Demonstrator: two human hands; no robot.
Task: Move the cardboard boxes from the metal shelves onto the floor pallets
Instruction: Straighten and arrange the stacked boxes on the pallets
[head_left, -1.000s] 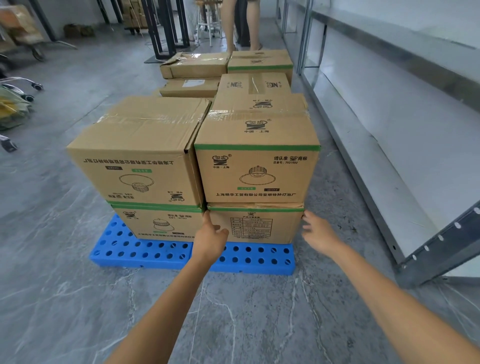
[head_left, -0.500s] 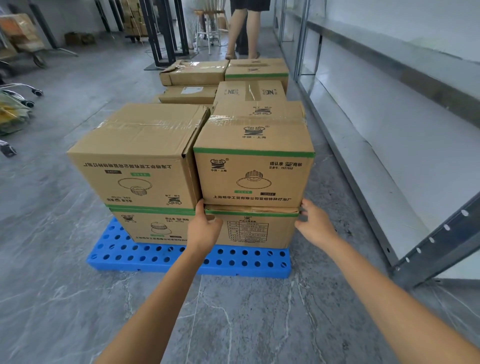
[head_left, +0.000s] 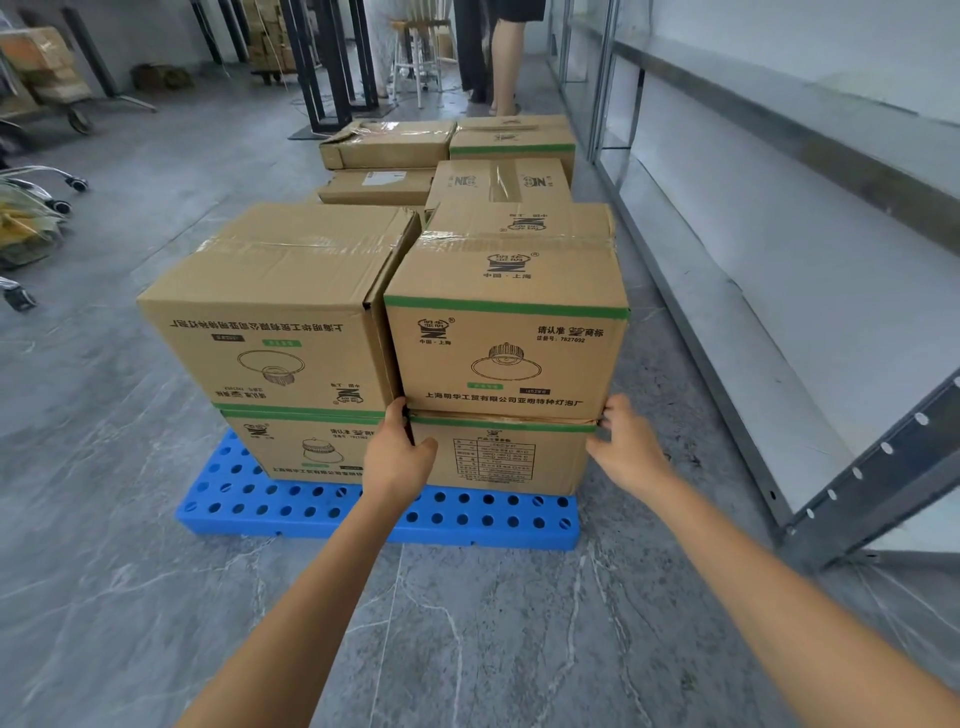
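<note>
A blue perforated pallet (head_left: 291, 501) on the floor carries stacked cardboard boxes. The upper right box (head_left: 506, 322), with a green stripe and a lamp drawing, rests on the lower right box (head_left: 498, 460). Beside it stands the upper left box (head_left: 275, 312) on the lower left box (head_left: 291, 447). My left hand (head_left: 397, 452) grips the bottom left corner of the upper right box. My right hand (head_left: 626, 441) holds its bottom right corner, fingertips at the seam between the two right boxes.
More boxes (head_left: 498, 179) lie on the floor behind the pallet. An empty metal shelf unit (head_left: 727, 322) runs along the right, its post (head_left: 878, 467) near my right arm. A person's legs (head_left: 506, 62) stand at the back. Chair wheels (head_left: 62, 192) are at left.
Both hands rose from the lower box's sides to the bottom corners of the upper right box. The camera moved a little closer.
</note>
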